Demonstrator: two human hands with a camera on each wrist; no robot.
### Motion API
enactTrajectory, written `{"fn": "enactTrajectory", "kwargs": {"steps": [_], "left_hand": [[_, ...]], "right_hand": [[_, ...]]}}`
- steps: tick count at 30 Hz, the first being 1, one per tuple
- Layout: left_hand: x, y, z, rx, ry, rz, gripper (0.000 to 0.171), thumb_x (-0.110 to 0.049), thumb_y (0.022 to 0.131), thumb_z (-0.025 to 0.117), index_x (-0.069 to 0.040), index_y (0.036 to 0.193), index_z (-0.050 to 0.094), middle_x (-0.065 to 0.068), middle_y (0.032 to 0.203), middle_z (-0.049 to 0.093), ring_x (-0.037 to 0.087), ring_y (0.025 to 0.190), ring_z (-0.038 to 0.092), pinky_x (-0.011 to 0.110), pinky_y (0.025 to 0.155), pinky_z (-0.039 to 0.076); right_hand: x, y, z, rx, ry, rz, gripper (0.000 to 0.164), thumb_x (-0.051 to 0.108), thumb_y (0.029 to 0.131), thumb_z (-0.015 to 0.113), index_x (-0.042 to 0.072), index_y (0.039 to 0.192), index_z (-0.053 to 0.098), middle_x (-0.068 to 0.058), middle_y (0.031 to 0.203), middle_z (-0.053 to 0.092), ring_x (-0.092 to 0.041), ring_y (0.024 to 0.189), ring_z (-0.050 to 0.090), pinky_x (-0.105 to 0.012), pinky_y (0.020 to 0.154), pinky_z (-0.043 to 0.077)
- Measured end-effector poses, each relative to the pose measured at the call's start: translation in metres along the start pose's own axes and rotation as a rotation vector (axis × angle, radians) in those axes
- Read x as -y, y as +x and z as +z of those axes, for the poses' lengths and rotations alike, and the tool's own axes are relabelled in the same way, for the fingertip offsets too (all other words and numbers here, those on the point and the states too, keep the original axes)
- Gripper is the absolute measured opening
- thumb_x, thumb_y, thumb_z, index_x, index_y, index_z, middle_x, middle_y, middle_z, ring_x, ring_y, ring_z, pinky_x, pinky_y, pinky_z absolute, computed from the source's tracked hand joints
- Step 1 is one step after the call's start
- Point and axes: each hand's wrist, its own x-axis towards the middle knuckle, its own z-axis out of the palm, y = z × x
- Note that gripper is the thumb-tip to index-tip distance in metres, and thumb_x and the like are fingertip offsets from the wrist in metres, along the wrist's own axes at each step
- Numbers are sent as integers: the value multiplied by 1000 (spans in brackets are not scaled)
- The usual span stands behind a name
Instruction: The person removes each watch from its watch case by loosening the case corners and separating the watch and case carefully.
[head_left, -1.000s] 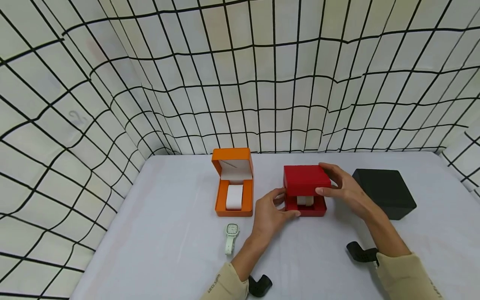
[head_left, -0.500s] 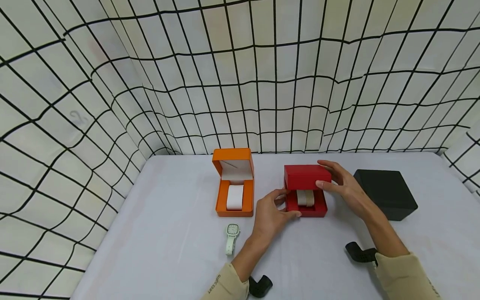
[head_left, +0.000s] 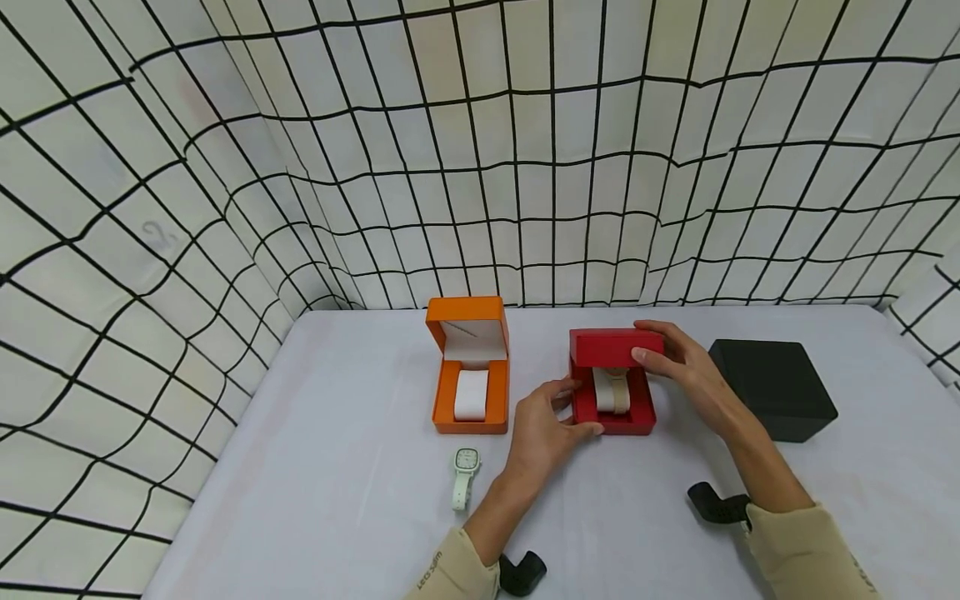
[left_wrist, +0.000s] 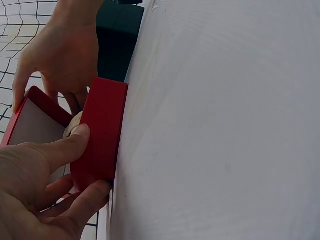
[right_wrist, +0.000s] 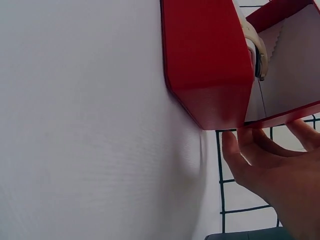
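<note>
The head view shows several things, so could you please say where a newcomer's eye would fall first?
Probably on the red box right of centre, the left grip at its base and the right grip on its raised lid. The open orange box to its left, with a white cushion inside, comes next. Then the pale green watch lying nearer the person and the dark box at the right would draw a glance.

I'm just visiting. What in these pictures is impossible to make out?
- Dial of the cream-strapped watch in the red box: head view, hidden under the part-raised lid.
- Any contents of the black box: head view, hidden by its own closed sides.
- Time on the pale green watch: head view, too small.
- Marking inside the orange box lid: head view, too small.
</note>
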Motion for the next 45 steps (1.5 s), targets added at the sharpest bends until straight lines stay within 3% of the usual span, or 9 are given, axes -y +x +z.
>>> {"fn": "enactTrajectory", "kwargs": {"steps": [5,11,16,23,25,28,34,39,45], "left_hand": [[-1,0,-1,22,-24,-11,63,-11,79,91,-5,137,65,13,142,66,32,126,68,32,89,62],[-4,0,-2,1,34,1,54,-15,86,86,-7,136,67,11,139,68,29,122,70,31,91,62],[-6,1,-2,-12,55,7,52,-13,86,86,-7,134,68,12,138,69,28,120,71,32,94,62],[-9,0,-2,-18,78,1,52,-12,85,86,-6,133,69,12,137,70,28,120,71,33,97,61],[-9,0,-2,-22,82,1,52,-12,85,87,-6,133,69,13,136,70,27,119,71,33,96,61],[-10,0,-1,-27,86,0,51,-11,85,87,-6,132,69,13,136,70,27,119,71,33,96,61],[-10,0,-1,-24,93,-12,51,-12,85,87,-7,133,70,12,136,70,27,119,71,33,97,60],[-11,0,-2,-26,81,-20,52,-12,84,87,-9,133,70,12,136,70,27,119,71,33,98,60],[-10,0,-1,-24,66,-29,52,-12,85,87,-9,134,70,12,136,70,27,120,71,34,98,60]], "right_hand": [[-2,-1,1,-33,-11,3,67,45,101,54,18,160,39,-18,152,50,-35,136,50,-60,112,44],[-2,0,3,-57,-15,10,66,48,101,55,20,159,40,-18,154,49,-35,137,50,-58,112,45],[-1,2,5,-72,-25,-8,64,48,102,56,23,159,40,-16,155,48,-32,137,49,-49,110,48],[1,3,11,-171,-19,-61,59,43,101,61,23,155,48,-14,157,48,-35,148,39,-72,117,35],[2,4,12,-203,-5,-89,56,40,101,63,23,152,51,-12,156,49,-32,149,38,-72,117,35],[4,4,12,-237,18,-137,52,36,102,64,22,151,53,-7,154,50,-24,146,42,-60,117,43],[4,5,10,-270,69,-211,55,24,101,68,22,153,51,-1,151,52,-4,135,49,-13,102,47],[7,7,8,-260,60,-201,57,25,101,67,27,155,48,0,153,50,-8,138,49,-9,100,45],[10,10,8,-260,7,-177,62,26,102,66,29,159,42,-7,158,47,-31,147,45,-6,96,46]]}}
